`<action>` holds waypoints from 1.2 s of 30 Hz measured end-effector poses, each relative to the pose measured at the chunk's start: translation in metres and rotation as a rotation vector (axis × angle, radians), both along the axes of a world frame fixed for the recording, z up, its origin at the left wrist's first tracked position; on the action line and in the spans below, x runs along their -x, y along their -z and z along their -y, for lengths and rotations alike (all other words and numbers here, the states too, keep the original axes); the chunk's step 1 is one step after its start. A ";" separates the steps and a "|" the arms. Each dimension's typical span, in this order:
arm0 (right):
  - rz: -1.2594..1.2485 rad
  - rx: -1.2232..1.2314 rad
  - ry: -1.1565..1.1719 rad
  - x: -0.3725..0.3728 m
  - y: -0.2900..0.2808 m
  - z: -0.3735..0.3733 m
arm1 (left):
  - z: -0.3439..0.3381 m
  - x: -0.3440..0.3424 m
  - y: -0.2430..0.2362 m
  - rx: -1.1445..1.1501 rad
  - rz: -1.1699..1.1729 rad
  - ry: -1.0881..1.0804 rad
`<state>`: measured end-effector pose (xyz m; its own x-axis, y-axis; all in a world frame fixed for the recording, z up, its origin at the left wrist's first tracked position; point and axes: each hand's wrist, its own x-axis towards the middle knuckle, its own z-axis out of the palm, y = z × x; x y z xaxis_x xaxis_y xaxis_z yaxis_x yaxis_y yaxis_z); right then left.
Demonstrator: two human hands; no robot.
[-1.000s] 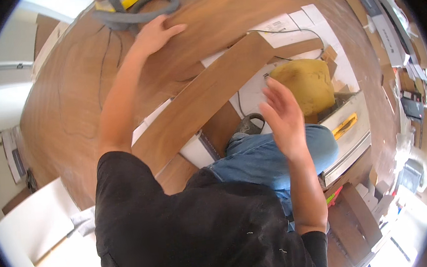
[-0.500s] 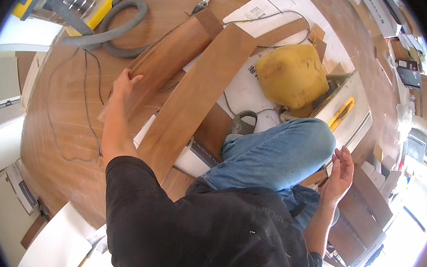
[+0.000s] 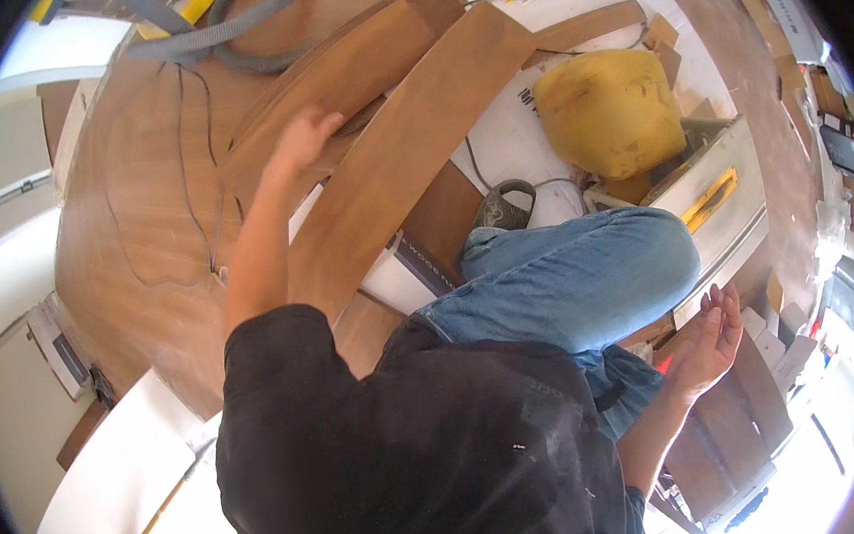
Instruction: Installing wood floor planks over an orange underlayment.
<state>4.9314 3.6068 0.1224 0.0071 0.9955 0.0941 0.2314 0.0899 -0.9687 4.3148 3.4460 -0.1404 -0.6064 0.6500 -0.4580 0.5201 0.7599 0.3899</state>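
Note:
My left hand [image 3: 307, 138], smeared by motion, is over the far brown wood plank [image 3: 351, 62]; whether it touches the wood I cannot tell. Just right of it, a second brown plank [image 3: 407, 138] lies slantwise across a box and other pieces. My right hand [image 3: 706, 350] is raised beside my bent knee in blue jeans [image 3: 578, 275], palm partly up. Its fingers are loosely curled and apart, with nothing visible in them. Beyond the knee is a dusty yellow rounded object [image 3: 607, 112], next to a pale case with a yellow handle [image 3: 711, 200].
A grey vacuum hose [image 3: 257, 24] curls at the far left, and thin cables [image 3: 185, 176] run over the wooden floor. Flat white cardboard [image 3: 512, 140] lies beneath the planks. Brown boards [image 3: 725, 424] are at the lower right, with boxes [image 3: 783, 13] along the right side.
My left hand has left the outer edge of the far plank and moved right, toward the slanting plank. My right hand stays beside the knee. The whole view has shifted slightly.

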 end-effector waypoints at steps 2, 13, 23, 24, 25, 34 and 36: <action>-0.039 0.025 0.033 0.007 0.005 0.001 | 0.007 -0.031 0.008 0.002 0.308 0.040; 0.042 0.130 -0.003 0.007 -0.026 0.025 | -0.074 -0.098 -0.152 -0.291 -0.053 0.214; -0.865 0.230 -0.038 0.054 -0.045 0.012 | -0.213 -0.348 -0.399 -0.556 -0.008 0.898; -0.903 0.208 0.029 0.036 -0.047 0.007 | -0.217 -0.361 -0.403 -0.902 -0.190 0.980; -0.868 0.156 0.068 0.012 -0.040 0.001 | -0.221 -0.369 -0.406 -1.251 -0.376 1.042; -1.079 -0.118 0.308 -0.149 -0.029 -0.073 | -0.291 -0.386 -0.214 -0.533 1.597 0.489; -1.128 -0.139 0.299 -0.159 -0.023 -0.095 | -0.344 -0.408 -0.207 -0.676 1.900 0.023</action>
<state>5.0904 3.7020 0.1453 0.3871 0.9220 -0.0072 -0.7216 0.2981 -0.6248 4.7231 3.7901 0.0670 0.2685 0.9572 -0.1078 -0.8101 0.2850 0.5125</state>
